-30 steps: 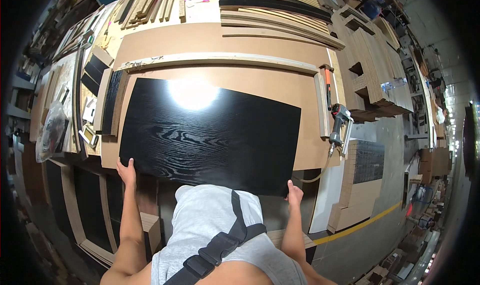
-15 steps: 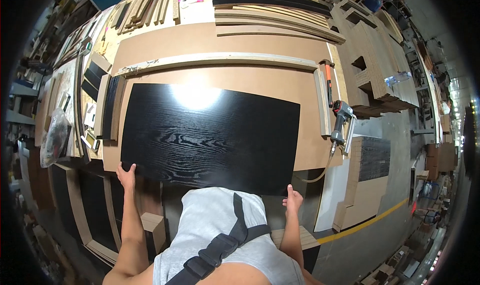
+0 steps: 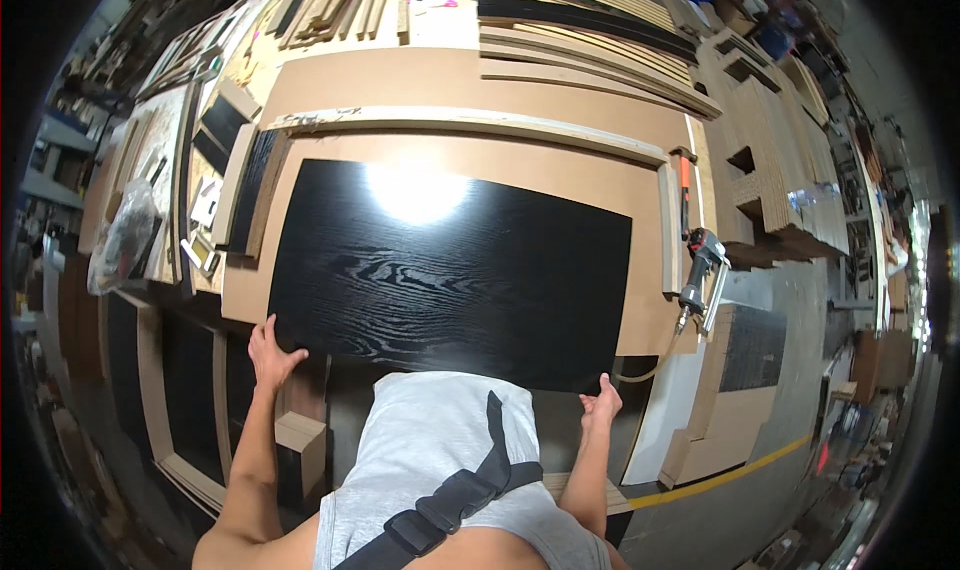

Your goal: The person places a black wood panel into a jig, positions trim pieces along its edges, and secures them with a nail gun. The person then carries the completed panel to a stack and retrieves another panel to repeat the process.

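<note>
A black wood-grain panel [image 3: 450, 280] lies flat in front of me, its near edge close to my body. At its near left corner, my left hand [image 3: 274, 358] closes round the edge, fingers along the side and thumb at the front. My right hand [image 3: 602, 402] grips the near right corner with its thumb at the edge; the fingers beneath are partly hidden. Under the panel is a large brown board [image 3: 380, 80]. A long pale wood strip [image 3: 460, 125] runs along the panel's far side, with a shorter strip [image 3: 670, 230] at the right.
On the right are an orange-handled hammer [image 3: 684, 185] and an air nailer [image 3: 700, 270] with a hose [image 3: 655, 370]. Wood strips [image 3: 600, 65] are stacked at the back. Short black-and-brown pieces [image 3: 250, 195] sit left, cut boards [image 3: 765, 150] right. Black panels [image 3: 185, 390] stand below the bench.
The whole scene has shifted to the right in view. My left hand's thumb and fingers are now spread wider round the panel's corner. My right hand keeps its corner.
</note>
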`<state>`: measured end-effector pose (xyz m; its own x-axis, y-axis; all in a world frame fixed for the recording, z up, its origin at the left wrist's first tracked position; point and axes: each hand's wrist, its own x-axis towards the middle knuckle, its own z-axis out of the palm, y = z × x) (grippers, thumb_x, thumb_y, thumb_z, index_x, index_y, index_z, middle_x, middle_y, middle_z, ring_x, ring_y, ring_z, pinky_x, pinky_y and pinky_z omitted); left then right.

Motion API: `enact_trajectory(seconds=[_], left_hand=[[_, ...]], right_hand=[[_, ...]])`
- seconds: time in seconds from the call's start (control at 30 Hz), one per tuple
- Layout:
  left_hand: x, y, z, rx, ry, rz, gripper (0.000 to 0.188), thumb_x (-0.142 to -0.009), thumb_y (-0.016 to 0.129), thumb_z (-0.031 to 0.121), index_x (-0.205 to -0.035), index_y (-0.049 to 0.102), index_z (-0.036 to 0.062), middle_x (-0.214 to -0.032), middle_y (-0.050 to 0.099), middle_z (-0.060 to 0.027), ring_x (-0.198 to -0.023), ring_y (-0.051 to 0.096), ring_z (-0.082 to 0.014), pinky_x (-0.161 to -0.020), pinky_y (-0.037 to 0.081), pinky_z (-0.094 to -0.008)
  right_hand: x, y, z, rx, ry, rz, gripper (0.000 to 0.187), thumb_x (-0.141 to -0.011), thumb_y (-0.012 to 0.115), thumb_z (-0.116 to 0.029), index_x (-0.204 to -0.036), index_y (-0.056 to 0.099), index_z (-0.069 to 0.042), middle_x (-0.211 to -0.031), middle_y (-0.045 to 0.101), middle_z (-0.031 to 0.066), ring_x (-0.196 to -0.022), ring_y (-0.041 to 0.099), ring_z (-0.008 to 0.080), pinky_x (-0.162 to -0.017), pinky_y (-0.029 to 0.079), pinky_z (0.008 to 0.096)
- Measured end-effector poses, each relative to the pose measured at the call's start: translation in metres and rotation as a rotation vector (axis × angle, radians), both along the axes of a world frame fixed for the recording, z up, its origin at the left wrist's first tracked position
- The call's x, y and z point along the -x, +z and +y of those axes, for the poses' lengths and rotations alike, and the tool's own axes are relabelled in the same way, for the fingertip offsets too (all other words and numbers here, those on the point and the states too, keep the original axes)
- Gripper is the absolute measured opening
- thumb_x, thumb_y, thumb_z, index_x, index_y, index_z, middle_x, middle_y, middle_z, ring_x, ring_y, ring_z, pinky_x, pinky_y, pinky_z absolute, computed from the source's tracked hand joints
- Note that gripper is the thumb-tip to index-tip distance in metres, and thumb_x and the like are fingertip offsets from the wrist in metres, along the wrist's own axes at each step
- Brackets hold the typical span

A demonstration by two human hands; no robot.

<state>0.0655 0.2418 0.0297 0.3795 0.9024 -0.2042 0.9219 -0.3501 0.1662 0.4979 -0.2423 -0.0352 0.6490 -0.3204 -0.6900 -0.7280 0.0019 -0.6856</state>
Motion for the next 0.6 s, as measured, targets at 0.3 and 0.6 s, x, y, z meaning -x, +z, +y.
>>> enact_trajectory(seconds=[0.3, 0.6], left_hand=[[-0.011, 0.063, 0.036, -0.615, -0.085, -0.323, 0.063, -0.065, 0.084, 0.024, -0.125, 0.068, 0.0135, -0.120, 0.056, -0.0113, -0.118, 0.053, -0.0334, -0.111, 0.033, -0.0525], [-0.137, 0.206, 0.172, -0.999, -0.352, -0.458, 0.040, -0.074, 0.077, 0.029, -0.114, 0.073, 0.0241, -0.138, 0.061, -0.0007, -0.135, 0.050, -0.0265, -0.112, 0.027, -0.0619]], right_hand=[[-0.040, 0.148, 0.031, 0.159, 0.127, -0.384, 0.045, -0.090, 0.075, -0.019, -0.128, 0.059, -0.001, -0.082, 0.065, 0.0086, -0.044, 0.052, 0.0123, -0.037, 0.042, 0.0233], [-0.188, 0.281, 0.117, -0.160, 0.568, -0.847, 0.036, -0.097, 0.067, -0.030, -0.122, 0.066, -0.003, -0.093, 0.067, 0.0005, -0.077, 0.062, 0.0096, -0.066, 0.049, 0.0255]])
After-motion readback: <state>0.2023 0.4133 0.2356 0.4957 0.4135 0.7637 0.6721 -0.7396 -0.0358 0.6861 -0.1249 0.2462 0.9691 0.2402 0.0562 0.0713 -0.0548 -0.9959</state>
